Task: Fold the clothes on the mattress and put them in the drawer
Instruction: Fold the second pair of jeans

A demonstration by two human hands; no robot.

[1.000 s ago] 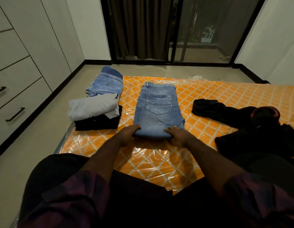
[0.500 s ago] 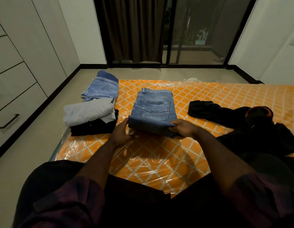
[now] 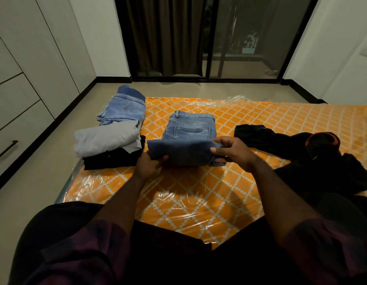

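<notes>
Fingers point(image 3: 216, 150): left hand point(image 3: 147, 163), right hand point(image 3: 232, 153) grip jeans point(image 3: 188, 130) fold (raised) | forearms point(image 3: 271, 192) outstretched

Left hand point(image 3: 149, 164), right hand point(image 3: 233, 154) on jeans point(image 3: 188, 132)

On the orange lattice-print plastic-wrapped mattress point(image 3: 260, 124), the folded blue denim jeans point(image 3: 190, 130) lie in the middle. To their left, a folded grey garment point(image 3: 106, 138) sits on a folded black garment point(image 3: 110, 161), with folded pale denim point(image 3: 123, 110) behind. A crumpled black garment point(image 3: 322, 161) lies to the right. The white drawer cabinet point(image 3: 14, 112) stands far left.
</notes>
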